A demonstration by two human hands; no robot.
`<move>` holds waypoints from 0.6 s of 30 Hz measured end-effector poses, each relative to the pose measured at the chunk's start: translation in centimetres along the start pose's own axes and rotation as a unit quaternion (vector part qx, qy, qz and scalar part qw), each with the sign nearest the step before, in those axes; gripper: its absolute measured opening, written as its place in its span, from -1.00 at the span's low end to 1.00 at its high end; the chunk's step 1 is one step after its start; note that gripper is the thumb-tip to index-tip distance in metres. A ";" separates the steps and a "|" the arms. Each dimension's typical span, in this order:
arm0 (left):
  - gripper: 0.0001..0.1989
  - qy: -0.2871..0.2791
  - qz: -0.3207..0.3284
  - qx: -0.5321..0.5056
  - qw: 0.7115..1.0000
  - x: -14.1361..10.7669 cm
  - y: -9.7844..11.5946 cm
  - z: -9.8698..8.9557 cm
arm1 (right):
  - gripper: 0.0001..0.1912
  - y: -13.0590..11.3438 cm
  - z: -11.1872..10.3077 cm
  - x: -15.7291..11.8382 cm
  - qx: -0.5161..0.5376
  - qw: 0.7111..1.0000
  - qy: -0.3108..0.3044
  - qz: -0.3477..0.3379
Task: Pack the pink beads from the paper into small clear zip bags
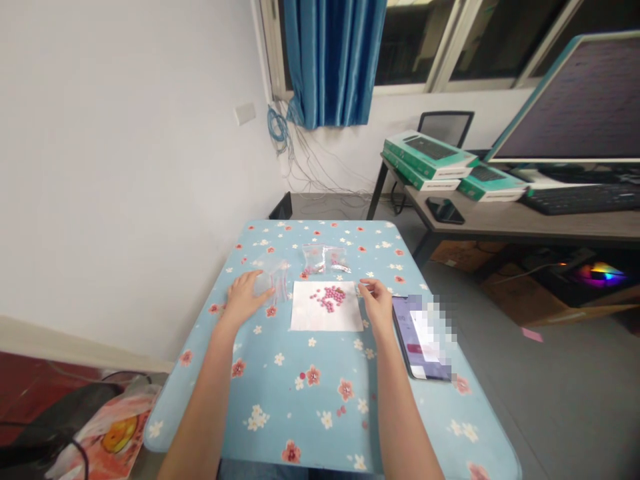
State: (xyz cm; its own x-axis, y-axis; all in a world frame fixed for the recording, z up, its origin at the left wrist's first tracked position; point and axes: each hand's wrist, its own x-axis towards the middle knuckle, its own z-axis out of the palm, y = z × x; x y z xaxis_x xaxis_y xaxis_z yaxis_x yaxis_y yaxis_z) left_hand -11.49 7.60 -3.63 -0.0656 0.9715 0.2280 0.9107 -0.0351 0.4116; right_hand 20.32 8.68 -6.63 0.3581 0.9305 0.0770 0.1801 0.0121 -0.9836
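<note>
Blue floral table point(173, 413); white paper point(305, 312) under a heap of pink beads point(327, 298), too many to count; three clear bags, two beyond the paper point(325, 259); open left hand point(245, 300) flat on the third bag point(273, 277), not clamping; right hand point(377, 307) curled at the paper's edge, grip can't tell, beside a phone point(420, 340).

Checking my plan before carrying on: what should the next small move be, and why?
Probably move the right hand onto the pink beads and pinch a few. They lie loose in a cluster on the white paper, just beside that hand, while the left hand rests on a clear plastic bag.
</note>
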 end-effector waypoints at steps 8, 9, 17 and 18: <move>-0.27 -0.124 0.033 0.106 0.986 1.0 -1.2 -0.9 | -0.66 -0.4 0.2 0.0 -0.005 1.000 -0.005 -0.005; -0.26 -0.129 0.037 0.110 0.985 1.1 -1.1 -1.0 | -0.67 -0.4 0.3 0.0 -0.004 1.000 -0.006 -0.004; -0.15 -0.159 0.058 0.130 0.977 1.5 -0.7 -1.3 | -0.67 -0.5 0.3 -0.1 -0.007 1.000 -0.017 -0.004; -0.16 -0.164 0.058 0.129 0.976 1.5 -0.7 -1.2 | -0.66 -0.5 0.3 -0.1 -0.010 1.000 -0.018 -0.006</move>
State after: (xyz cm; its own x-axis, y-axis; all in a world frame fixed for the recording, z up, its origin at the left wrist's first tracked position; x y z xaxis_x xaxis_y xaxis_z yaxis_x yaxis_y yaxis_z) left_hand -12.76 8.82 -2.48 0.1400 0.9888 -0.0527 0.9795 -0.1305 0.1535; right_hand 19.94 8.64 -6.22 0.3220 0.9432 0.0818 0.2020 0.0159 -0.9792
